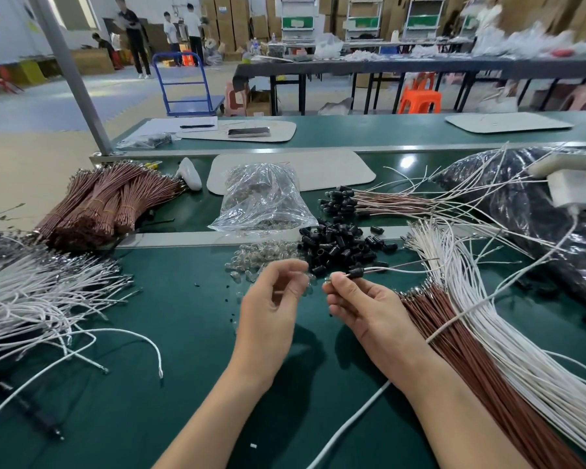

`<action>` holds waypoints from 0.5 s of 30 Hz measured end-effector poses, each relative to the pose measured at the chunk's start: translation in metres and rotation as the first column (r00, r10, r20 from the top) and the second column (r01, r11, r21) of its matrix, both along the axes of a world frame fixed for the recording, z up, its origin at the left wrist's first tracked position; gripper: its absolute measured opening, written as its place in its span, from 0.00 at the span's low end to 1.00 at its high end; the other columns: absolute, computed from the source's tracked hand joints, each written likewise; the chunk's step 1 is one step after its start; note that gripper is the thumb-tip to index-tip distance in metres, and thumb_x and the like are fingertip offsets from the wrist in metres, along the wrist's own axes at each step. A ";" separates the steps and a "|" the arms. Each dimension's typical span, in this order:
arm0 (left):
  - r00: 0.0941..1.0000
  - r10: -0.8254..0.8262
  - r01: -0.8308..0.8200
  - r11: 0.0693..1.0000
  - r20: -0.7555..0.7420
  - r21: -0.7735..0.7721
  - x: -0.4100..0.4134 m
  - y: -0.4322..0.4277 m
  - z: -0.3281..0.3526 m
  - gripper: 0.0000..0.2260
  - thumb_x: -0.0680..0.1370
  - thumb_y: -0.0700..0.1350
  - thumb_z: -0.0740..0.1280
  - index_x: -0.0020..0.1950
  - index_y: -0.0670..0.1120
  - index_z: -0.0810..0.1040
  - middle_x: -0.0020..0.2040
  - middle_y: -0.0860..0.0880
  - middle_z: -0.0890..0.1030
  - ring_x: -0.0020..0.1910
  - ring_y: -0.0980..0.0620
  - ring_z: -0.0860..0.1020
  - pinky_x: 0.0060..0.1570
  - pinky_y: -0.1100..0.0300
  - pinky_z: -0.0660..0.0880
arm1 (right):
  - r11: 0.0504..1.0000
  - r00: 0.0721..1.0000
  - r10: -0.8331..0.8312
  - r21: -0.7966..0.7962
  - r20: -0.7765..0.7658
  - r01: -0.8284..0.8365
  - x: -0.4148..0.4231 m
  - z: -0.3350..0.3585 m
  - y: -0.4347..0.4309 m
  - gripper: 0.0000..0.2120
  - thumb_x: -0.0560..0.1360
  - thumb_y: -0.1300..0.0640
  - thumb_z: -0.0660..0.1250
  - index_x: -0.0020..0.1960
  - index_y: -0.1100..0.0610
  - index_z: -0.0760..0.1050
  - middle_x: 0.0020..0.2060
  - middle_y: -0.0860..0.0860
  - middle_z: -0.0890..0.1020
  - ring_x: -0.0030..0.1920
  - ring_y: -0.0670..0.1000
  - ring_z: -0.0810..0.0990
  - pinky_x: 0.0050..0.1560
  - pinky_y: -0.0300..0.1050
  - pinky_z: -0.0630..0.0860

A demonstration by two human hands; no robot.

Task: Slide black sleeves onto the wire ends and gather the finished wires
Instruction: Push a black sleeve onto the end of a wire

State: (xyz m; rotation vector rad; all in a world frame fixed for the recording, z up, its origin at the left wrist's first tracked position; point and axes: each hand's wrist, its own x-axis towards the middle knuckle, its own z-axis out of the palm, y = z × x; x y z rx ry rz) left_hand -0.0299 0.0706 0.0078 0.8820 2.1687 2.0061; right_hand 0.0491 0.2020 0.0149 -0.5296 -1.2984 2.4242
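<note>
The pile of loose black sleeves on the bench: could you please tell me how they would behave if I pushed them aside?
They would probably scatter easily: the sleeve on the wire pinched by the right hand looks tiny beside the fingers, so likely light. As short tubes they may roll; strays already lie apart from the pile.

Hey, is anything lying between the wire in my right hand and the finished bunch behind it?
Yes: the pile of loose black sleeves and a grey strip lie between the held wire and the finished bunch.
</note>
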 end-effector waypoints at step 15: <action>0.962 -0.152 0.115 0.979 0.227 0.170 0.010 0.007 -0.002 0.05 0.80 0.40 0.69 0.55 0.44 0.81 0.46 0.49 0.87 0.46 0.52 0.85 0.49 0.64 0.79 | 1.000 1.000 0.024 0.003 -0.019 -0.024 -0.001 -0.004 0.002 0.13 0.63 0.49 0.77 0.42 0.57 0.88 0.43 0.54 0.87 0.40 0.44 0.85 0.42 0.35 0.80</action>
